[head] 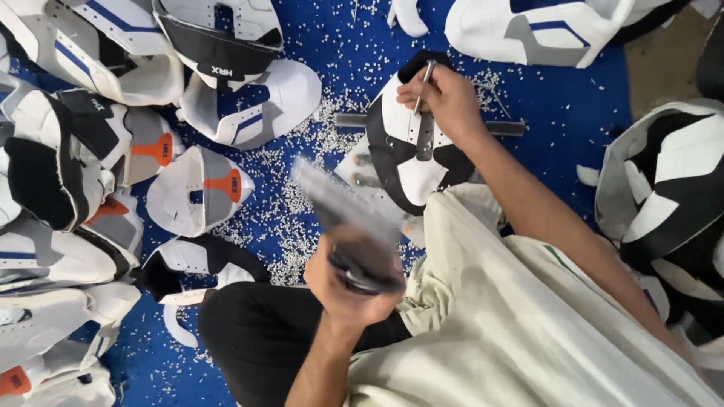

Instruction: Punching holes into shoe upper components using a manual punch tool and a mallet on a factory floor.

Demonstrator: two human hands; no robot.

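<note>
Now R hand [446, 96] pinches a thin metal punch [424, 81] upright on the black-and-white shoe upper [411, 151], lying on blue floor [573, 105]; L hand [348, 286] is clamped round a blurred hammer [343, 218], raised nearby.

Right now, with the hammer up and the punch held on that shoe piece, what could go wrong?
1. The right hand grips the thin metal punch close to its top, so a hammer blow that lands off-centre could hit the fingers.
2. The hammer in the left hand is blurred with motion, which suggests a fast swing that may be hard to aim.
3. The shoe piece lies across a narrow metal bar and might shift, putting the hole in the wrong place.
</note>
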